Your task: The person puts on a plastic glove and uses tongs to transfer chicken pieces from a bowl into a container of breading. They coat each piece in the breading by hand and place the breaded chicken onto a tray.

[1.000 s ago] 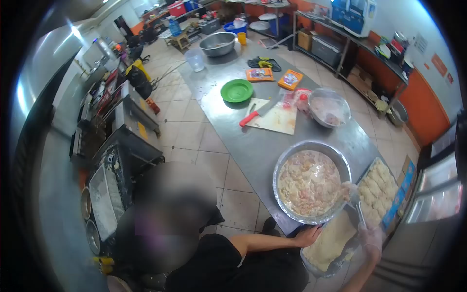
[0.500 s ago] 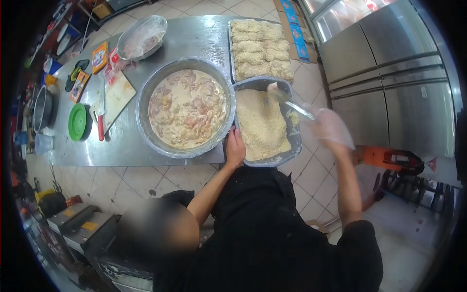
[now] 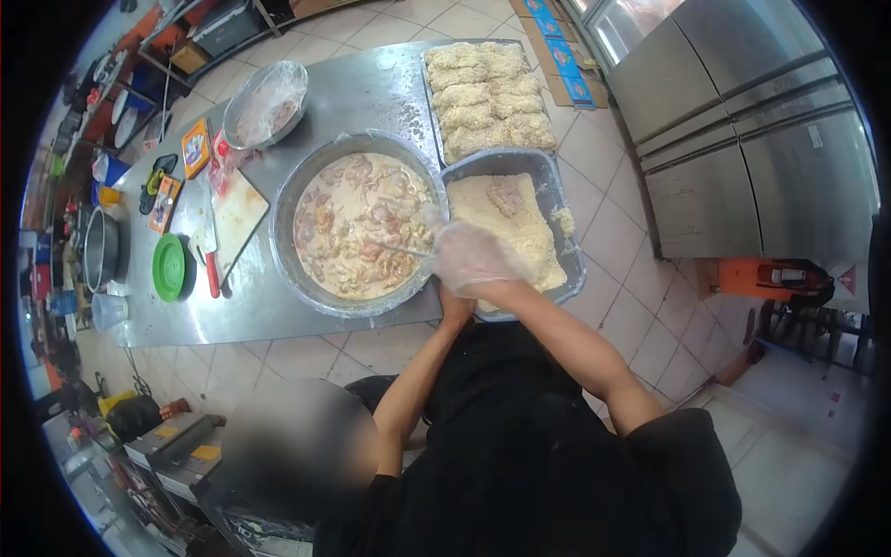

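Right hand (image 3: pixel 469 255), gloved, closed on metal tongs (image 3: pixel 401 249); tips in the big steel bowl (image 3: pixel 279 237) of batter-wet pieces. Left hand (image 3: pixel 455 306) at the table edge, between bowl and crumb tray (image 3: pixel 573 252); grip unclear. Steel table (image 3: pixel 371 88), tiled floor (image 3: pixel 613 306), steel fridge doors (image 3: pixel 742 139) at right.

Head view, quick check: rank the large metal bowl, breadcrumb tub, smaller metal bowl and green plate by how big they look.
1. large metal bowl
2. breadcrumb tub
3. smaller metal bowl
4. green plate; the lens edge squeezes it, so third versus fourth is unsure.
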The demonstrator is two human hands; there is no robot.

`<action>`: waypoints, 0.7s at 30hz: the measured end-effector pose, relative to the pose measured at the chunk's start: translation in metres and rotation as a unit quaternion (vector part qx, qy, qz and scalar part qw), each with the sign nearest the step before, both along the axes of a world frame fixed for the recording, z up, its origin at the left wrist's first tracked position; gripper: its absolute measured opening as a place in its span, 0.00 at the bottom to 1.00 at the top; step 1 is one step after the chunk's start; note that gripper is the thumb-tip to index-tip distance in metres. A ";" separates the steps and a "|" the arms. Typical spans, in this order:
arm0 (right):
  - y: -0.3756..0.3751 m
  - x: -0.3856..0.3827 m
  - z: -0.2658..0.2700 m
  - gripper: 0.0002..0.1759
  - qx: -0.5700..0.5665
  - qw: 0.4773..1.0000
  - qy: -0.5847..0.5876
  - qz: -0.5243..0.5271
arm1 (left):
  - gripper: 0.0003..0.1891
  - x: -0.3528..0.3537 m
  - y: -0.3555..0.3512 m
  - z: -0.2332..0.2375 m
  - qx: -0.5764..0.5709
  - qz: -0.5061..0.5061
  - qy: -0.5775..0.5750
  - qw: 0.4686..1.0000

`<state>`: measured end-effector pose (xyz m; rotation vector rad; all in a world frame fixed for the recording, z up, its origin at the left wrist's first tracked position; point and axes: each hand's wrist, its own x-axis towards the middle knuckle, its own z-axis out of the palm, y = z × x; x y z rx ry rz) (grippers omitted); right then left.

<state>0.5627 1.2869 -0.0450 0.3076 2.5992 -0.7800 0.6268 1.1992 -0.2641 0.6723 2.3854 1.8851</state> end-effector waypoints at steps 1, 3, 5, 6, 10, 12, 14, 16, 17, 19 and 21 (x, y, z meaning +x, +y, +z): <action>-0.002 0.000 0.002 0.38 -0.001 1.000 0.004 -0.005 | 0.17 0.008 0.000 -0.040 -0.068 0.006 0.047 0.997; -0.007 0.002 0.008 0.34 -0.012 1.000 0.019 -0.018 | 0.17 0.004 -0.001 -0.050 -0.135 0.009 0.097 0.986; 0.031 0.019 -0.013 0.30 0.049 0.992 0.100 0.066 | 0.18 -0.010 0.002 0.002 -0.038 -0.010 -0.004 0.999; 0.056 0.031 -0.025 0.27 0.112 0.965 0.178 0.155 | 0.21 -0.012 0.015 0.021 -0.031 0.116 -0.163 0.979; 0.132 0.088 -0.094 0.28 -0.026 0.980 -0.014 -0.197 | 0.25 -0.014 0.016 0.031 -0.077 0.108 -0.164 0.977; 0.121 0.105 -0.114 0.29 -0.059 0.950 0.014 -0.306 | 0.27 -0.011 0.017 0.025 -0.060 0.115 -0.177 0.976; 0.120 0.114 -0.160 0.31 -0.092 0.904 0.042 -0.414 | 0.27 -0.009 0.019 0.014 -0.054 0.119 -0.174 0.976; 0.122 0.121 -0.232 0.33 -0.294 0.769 0.047 -0.565 | 0.27 -0.008 0.018 0.015 -0.052 0.121 -0.171 0.976; 0.115 0.116 -0.228 0.33 -0.297 0.766 0.049 -0.568 | 0.28 -0.009 0.017 0.021 -0.049 0.111 -0.181 0.976; 0.097 0.093 -0.212 0.34 -0.421 0.607 0.099 -0.667 | 0.28 -0.011 0.016 0.025 -0.045 0.101 -0.187 0.976; 0.111 0.072 -0.207 0.34 -0.546 0.547 0.118 -0.623 | 0.29 -0.011 0.015 0.023 -0.084 0.101 -0.182 0.974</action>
